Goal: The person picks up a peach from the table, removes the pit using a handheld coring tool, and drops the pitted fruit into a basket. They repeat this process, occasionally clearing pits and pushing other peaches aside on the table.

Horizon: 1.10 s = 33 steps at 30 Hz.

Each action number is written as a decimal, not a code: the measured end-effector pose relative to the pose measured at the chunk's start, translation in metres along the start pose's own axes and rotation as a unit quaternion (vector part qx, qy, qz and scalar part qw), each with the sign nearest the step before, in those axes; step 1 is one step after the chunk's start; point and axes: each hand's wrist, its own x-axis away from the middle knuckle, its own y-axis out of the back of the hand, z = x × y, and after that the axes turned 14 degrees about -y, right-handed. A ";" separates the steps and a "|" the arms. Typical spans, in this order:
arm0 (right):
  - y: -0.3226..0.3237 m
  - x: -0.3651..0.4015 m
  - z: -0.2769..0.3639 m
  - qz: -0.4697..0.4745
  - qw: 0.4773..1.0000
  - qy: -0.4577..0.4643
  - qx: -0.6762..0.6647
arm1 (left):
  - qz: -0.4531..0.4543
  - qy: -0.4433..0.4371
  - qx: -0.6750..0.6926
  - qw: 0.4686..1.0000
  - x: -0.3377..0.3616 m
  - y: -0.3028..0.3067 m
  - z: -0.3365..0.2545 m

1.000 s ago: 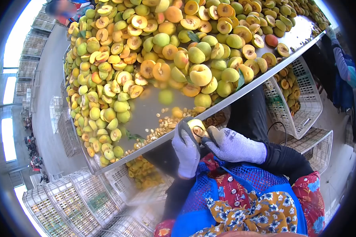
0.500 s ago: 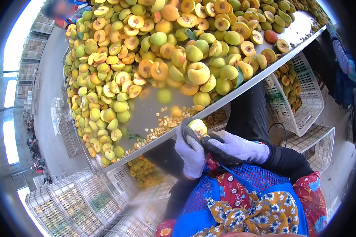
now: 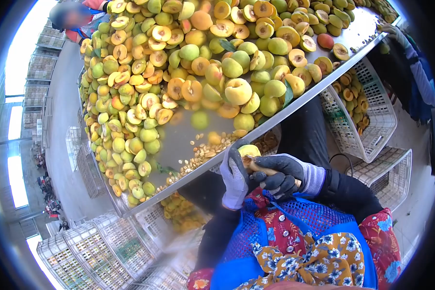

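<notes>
Gloved in lilac and dark grey, my left hand [image 3: 236,170] is closed around a cut peach [image 3: 249,151], its cut side partly showing. My right hand [image 3: 287,176], in a matching glove, grips a tool with a tan handle [image 3: 268,171]. The tool's working end meets the peach and is hidden, so its exact kind does not show. Both hands are close together in front of my chest, just off the near edge of the metal table [image 3: 171,151]. Loose pits [image 3: 198,155] lie on the table beside my left hand.
Whole and halved peaches [image 3: 130,106] are heaped across the table. A crate of halves [image 3: 372,140] leans at right, above another white crate [image 3: 396,176]. More crates [image 3: 99,241] stand at lower left. Co-workers' arms [image 3: 415,67] show at right and upper left.
My right hand has turned, its fingers now curled visibly around the tan handle. The peach's cut side shows more. At right, a co-worker's hand has come to the table edge.
</notes>
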 end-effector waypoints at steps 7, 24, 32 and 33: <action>0.006 0.007 -0.003 -0.051 0.998 -0.019 0.023 | 0.093 -0.034 0.045 0.994 -0.012 0.013 -0.004; -0.114 0.011 -0.057 -0.477 0.441 0.255 0.716 | -0.112 0.197 0.013 0.974 0.017 0.073 -0.036; -0.153 -0.017 -0.083 -0.297 0.185 0.306 0.885 | -0.098 0.212 0.068 0.970 0.015 0.002 -0.028; -0.154 -0.017 -0.083 -0.283 0.183 0.305 0.891 | -0.075 0.156 -0.032 0.984 0.014 -0.002 -0.025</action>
